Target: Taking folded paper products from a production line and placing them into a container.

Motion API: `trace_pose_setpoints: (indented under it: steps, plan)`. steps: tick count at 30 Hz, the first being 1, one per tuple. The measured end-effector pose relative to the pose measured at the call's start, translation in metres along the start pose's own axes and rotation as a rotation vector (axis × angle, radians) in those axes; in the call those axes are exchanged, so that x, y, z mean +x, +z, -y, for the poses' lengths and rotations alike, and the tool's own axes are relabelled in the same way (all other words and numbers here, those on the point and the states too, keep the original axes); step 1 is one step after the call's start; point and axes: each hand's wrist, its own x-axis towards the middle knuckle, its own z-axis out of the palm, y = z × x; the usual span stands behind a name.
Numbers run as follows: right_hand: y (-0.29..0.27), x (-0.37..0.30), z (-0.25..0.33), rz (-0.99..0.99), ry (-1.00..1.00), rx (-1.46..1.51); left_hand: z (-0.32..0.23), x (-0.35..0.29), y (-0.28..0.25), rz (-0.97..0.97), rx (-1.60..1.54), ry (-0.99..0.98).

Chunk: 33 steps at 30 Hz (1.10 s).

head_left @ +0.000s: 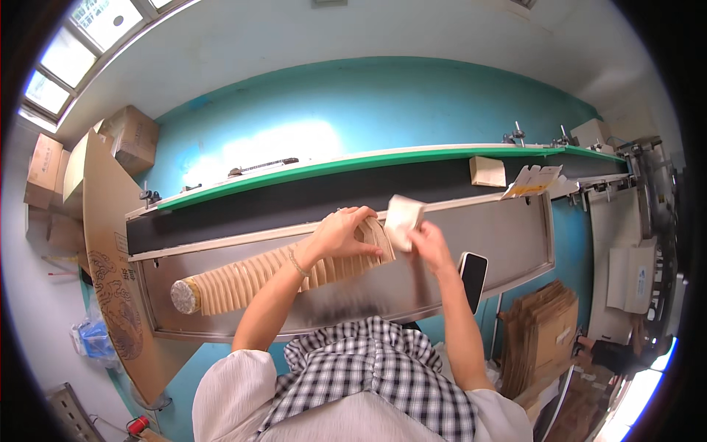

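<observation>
A long, ridged row of tan paper-like pieces [254, 278], packed face to face, lies slantwise on the steel work surface [486, 236]. Its far-left end shows a round, speckled grey face. My left hand [340, 237] grips the row's right end, thumb below and fingers over the top. Just to the right, my right hand [433, 249] pinches a small, pale beige packet [403, 221] by its lower right corner, slightly blurred. The packet is raised beside the row's end. Whether it touches the row, I cannot tell.
Behind the steel surface runs a black conveyor belt [317, 184] with a green rail, bearing a beige block-shaped packet [487, 172]. An open-flapped white carton [534, 180] stands at right. A phone [473, 281] lies near my right forearm. Flattened cardboard [541, 339] and another person's hand [584, 351] are lower right.
</observation>
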Motion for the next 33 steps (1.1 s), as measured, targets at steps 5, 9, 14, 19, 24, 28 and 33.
trace_pose_setpoints:
  steps: [5,9,14,19,24,28,33]
  plan:
    - [0.034,0.009,0.002,-0.089,-0.140,-0.004,0.007,-0.003,-0.002,-0.029,0.028,0.022]
    - [0.068,-0.019,-0.012,-0.234,-0.507,-0.587,-0.001,-0.013,-0.007,-0.048,0.149,0.046]
    - [0.046,-0.027,0.010,-0.056,0.029,-0.184,0.001,-0.019,-0.014,0.048,0.020,-0.036]
    - [0.034,0.024,0.027,-0.170,-0.072,0.337,0.006,-0.018,-0.010,-0.006,0.038,0.012]
    - [0.072,0.001,-0.016,-0.041,-0.422,-0.339,0.002,-0.026,-0.014,-0.018,0.021,-0.030]
    - [0.082,-0.017,-0.007,-0.137,-0.339,-0.264,0.005,-0.038,-0.019,-0.017,0.044,-0.029]
    - [0.041,-0.006,-0.004,0.023,-0.087,-0.150,0.013,-0.041,-0.016,-0.038,0.045,-0.018]
